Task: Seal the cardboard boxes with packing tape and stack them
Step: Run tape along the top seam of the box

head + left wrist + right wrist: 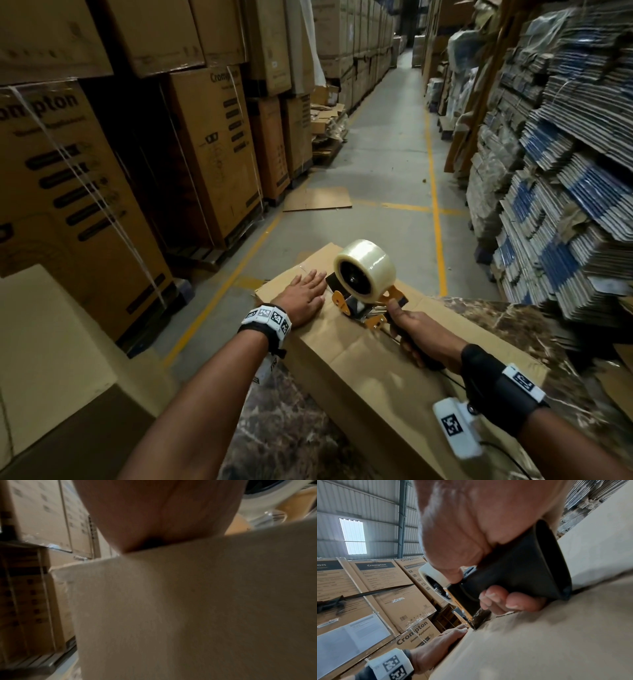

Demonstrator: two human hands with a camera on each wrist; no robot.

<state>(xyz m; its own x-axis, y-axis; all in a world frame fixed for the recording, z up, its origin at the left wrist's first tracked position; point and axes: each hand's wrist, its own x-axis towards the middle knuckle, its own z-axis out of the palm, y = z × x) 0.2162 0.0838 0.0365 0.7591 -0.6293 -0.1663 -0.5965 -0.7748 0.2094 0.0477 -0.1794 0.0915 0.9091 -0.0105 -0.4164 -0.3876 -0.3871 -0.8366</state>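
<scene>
A long brown cardboard box [349, 363] lies on a marble-patterned table [507, 318]. My left hand [305, 296] lies flat on the box's top near its far left corner, fingers straight. My right hand [416, 337] grips the black handle of an orange tape dispenser [363, 305] carrying a roll of clear tape [368, 265]. The dispenser's front rests on the box top along the centre seam. In the right wrist view my fingers [498, 599] curl round the dispenser handle [518, 574], and the left hand [440, 641] shows at the box edge [539, 635]. The left wrist view shows only my palm [159, 513] on the box [188, 608].
Tall stacks of printed cartons [68, 178] line the left side of the aisle. Bundles of flattened cartons [561, 178] are piled on the right. A flat cardboard sheet [318, 198] lies on the concrete floor ahead. A plain box [44, 359] stands at my near left.
</scene>
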